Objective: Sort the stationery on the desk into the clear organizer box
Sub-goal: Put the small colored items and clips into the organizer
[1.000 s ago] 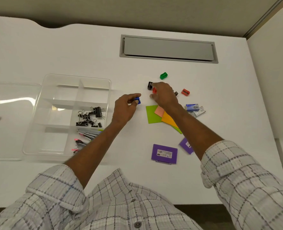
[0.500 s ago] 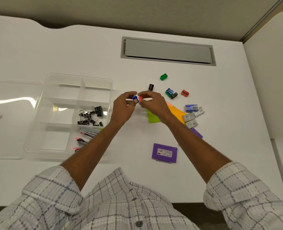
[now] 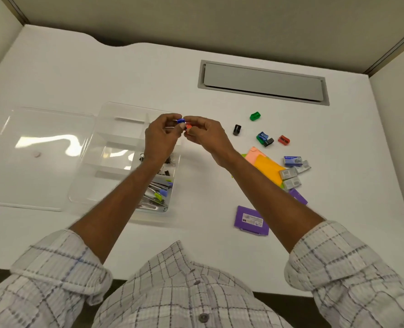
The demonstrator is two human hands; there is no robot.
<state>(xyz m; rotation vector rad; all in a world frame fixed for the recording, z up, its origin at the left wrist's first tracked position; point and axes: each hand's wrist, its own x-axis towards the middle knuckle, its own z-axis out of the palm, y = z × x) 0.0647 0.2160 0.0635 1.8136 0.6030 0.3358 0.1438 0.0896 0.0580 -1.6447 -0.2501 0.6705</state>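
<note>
**Two sharpeners pinched above the box's far-right corner**

Both hands meet in the air over the far-right corner of the clear organizer box (image 3: 106, 110). The left hand (image 3: 163, 138) has thumb and forefinger curled on a small blue sharpener (image 3: 180, 120). The right hand (image 3: 203, 136), touching it fingertip to fingertip, pinches an orange-red sharpener (image 3: 188, 126) just below the blue one.

In the box, the nearest right compartment holds pens (image 3: 158, 197). The one beyond it shows a few binder clips (image 3: 165, 172), half hidden by the left wrist. The lid (image 3: 42, 157) lies flat against the box's left side.

Everything else sits to the right of the box on the white desk (image 3: 101, 74). Closest is a black sharpener (image 3: 236, 129), with a green sharpener (image 3: 255, 116) past it. Further right are a huddle of three sharpeners (image 3: 263, 138) and a red sharpener (image 3: 283, 139). Nearer the person are sticky notes (image 3: 267, 166), staple boxes (image 3: 291, 174) and a purple case (image 3: 252, 220).
</note>
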